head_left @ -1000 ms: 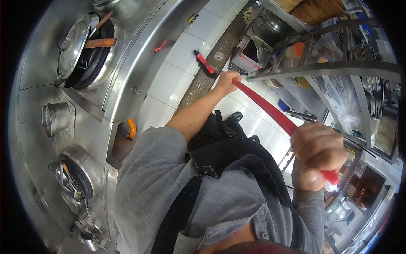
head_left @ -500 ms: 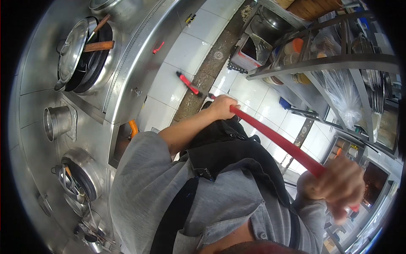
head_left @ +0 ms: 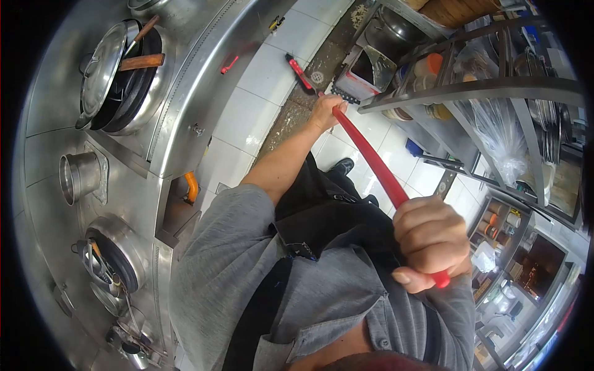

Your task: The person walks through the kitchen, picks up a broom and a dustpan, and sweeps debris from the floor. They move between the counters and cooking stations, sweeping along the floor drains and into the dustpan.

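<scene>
A broom with a red handle slants across the middle of the view. Its red head with dark bristles is over the floor by the drain channel. Partway down the handle, my left hand is closed around it, with that arm stretched forward. My right hand is wrapped round the top of the handle in front of my chest, and the rounded red tip pokes out below the fist.
A steel cooking range with woks and pans runs along the left. Steel shelving loaded with containers and plates stands on the right. White tiles and a dirty drain channel form the floor. A box-like bin stands ahead.
The broom head and my left hand have moved forward, away from my body. My right hand has come inward to the left, and the handle now stands steeper in view.
</scene>
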Available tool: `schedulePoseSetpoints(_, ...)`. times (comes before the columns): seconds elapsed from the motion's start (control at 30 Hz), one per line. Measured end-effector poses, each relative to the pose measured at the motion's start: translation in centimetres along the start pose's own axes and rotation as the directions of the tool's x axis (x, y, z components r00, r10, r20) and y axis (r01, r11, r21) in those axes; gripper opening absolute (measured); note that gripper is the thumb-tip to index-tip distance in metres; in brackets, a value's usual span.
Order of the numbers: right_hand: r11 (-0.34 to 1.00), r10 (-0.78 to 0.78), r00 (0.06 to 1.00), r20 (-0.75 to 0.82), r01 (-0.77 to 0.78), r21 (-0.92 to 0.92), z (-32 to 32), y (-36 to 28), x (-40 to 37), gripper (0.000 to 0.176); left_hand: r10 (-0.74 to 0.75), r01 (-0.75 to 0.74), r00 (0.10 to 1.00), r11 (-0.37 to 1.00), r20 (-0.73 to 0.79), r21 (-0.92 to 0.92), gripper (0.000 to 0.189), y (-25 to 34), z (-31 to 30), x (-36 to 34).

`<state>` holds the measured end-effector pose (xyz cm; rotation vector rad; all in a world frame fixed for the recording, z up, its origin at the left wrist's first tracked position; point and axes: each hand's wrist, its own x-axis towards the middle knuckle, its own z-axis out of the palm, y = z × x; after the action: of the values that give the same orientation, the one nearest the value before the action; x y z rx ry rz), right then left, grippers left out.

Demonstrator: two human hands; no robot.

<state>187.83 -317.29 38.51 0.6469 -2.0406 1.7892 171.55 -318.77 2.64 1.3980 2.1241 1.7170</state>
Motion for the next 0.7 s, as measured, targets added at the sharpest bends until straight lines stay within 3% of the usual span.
schedulePoseSetpoints(0.1,0.997,0.004,0.994,0.111,0.005,-0.083,0.2,-0.4,0.2,0.038,-0.04,0.039,0.999,0.999,0.009,0.012,0.026,0.4,-0.1,0.5)
schedulePoseSetpoints(0.17,0.973,-0.181,0.983,-0.027,0.175,-0.153,-0.2,-2.0,0.2,0.037,-0.02,0.02,1.0,1.0,-0.007,-0.006,0.027,2.6,-0.4,1.5)
schedulePoseSetpoints(0.2,0.95,-0.193,0.967,-0.166,0.142,-0.277,-0.3,-4.1,-0.5,0.03,-0.011,0.01,0.999,1.0,-0.046,-0.011,0.028,4.3,-0.3,1.6)
schedulePoseSetpoints(0.23,0.953,-0.137,0.991,-0.008,0.13,-0.272,-2.9,-6.6,0.0,0.023,-0.018,0.018,0.996,1.0,-0.087,-0.002,0.028,6.5,-0.4,1.6)
schedulePoseSetpoints(0.27,0.944,-0.29,0.942,-0.17,0.253,-0.212,-3.3,-7.2,-0.9,0.02,-0.023,0.025,0.991,1.0,-0.128,0.007,0.028,8.4,-0.4,1.3)
schedulePoseSetpoints(0.3,0.894,-0.443,0.795,-0.413,0.427,-0.136,-2.8,-7.1,-1.7,0.02,-0.045,0.044,0.985,0.999,-0.168,-0.012,0.031,9.7,-0.2,0.8)
schedulePoseSetpoints(0.33,0.91,-0.412,0.736,-0.537,0.298,-0.289,-2.2,-8.1,-2.0,0.02,-0.065,0.059,0.976,0.998,-0.206,-0.032,0.033,10.6,0.0,0.4)
schedulePoseSetpoints(0.4,0.957,-0.197,0.867,-0.457,0.069,-0.282,-2.8,-8.4,-1.7,0.025,-0.086,0.074,0.973,0.995,-0.214,-0.06,0.035,9.3,0.8,-1.5)
schedulePoseSetpoints(0.47,1.0,-0.02,0.973,-0.229,0.018,-0.011,-2.6,-4.8,-1.1,0.032,-0.214,0.212,0.976,0.975,-0.035,-0.058,0.032,6.3,1.2,-3.7)
schedulePoseSetpoints(0.5,0.995,-0.099,0.964,-0.247,0.1,-0.009,-1.4,-3.4,-1.3,0.035,-0.153,0.149,0.986,0.987,-0.072,-0.063,0.034,4.8,1.3,-3.6)
schedulePoseSetpoints(0.53,0.983,-0.178,0.948,-0.263,0.183,-0.007,-0.4,-2.1,-1.4,0.038,-0.191,0.187,0.977,0.981,-0.09,-0.057,0.032,3.3,1.2,-3.4)
schedulePoseSetpoints(0.6,0.994,-0.11,0.989,-0.098,0.108,-0.026,0.3,-0.1,-1.4,0.036,-0.152,0.152,0.986,0.988,-0.074,-0.012,0.03,0.6,0.8,-2.6)
schedulePoseSetpoints(0.7,0.992,-0.12,0.989,-0.087,0.115,-0.058,1.1,1.5,-1.6,0.034,-0.14,0.143,0.987,0.989,-0.077,0.032,0.029,-1.4,1.2,-1.6)
